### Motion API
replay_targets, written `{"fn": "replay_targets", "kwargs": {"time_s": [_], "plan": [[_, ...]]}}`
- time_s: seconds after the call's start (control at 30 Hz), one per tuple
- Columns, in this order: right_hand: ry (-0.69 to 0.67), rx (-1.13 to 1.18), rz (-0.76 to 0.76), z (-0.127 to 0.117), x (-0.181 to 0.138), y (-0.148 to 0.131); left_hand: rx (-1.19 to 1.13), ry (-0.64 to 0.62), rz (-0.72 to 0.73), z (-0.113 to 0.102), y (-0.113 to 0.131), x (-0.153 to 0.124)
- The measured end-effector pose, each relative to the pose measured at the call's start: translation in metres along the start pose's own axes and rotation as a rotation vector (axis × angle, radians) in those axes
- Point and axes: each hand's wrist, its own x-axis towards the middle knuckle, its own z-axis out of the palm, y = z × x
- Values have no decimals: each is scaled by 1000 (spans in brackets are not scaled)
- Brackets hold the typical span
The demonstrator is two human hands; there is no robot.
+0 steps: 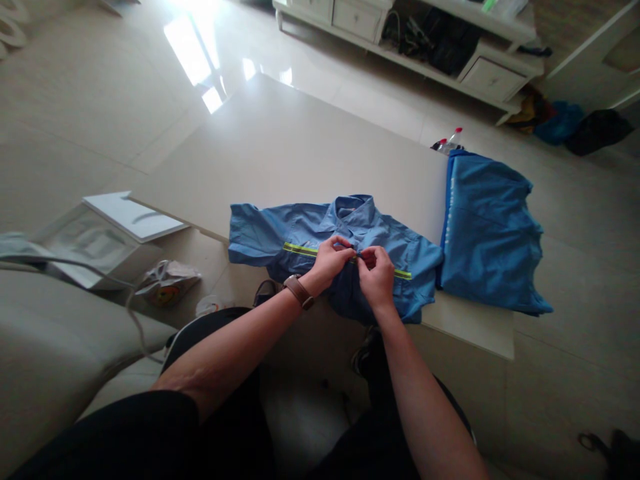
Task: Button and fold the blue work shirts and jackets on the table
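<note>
A blue short-sleeved shirt (300, 230) with a collar and a yellow-green stripe across the chest lies front up on a pale table (320, 137). Its lower part hangs over the near edge toward my knees. My left hand (333, 260), with a brown-strapped watch on the wrist, pinches the shirt's front placket at stripe height. Close against it, my right hand (375, 273) also grips the placket with thumb and fingers. Whatever button sits between the fingertips is too small to make out.
Folded blue garments (493, 233) lie at the table's right end, partly overhanging. Bottles with red caps (454, 138) stand behind them. A white cabinet (355, 20) is across the floor. At left are a white box (100, 233), a plastic bag (167, 283) and a cable (131, 313).
</note>
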Motion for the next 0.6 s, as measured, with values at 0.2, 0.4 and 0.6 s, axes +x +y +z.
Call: {"fn": "replay_targets", "kwargs": {"time_s": [0.2,0.4,0.6], "plan": [[3,-6,20,1,1,5,2,-26,23,-1,-1,-1],[-46,14,35,0,5,20,5,-49,25,0,0,-4],[-42,123,129,5,3,28,26,-72,12,-2,1,-2]]}}
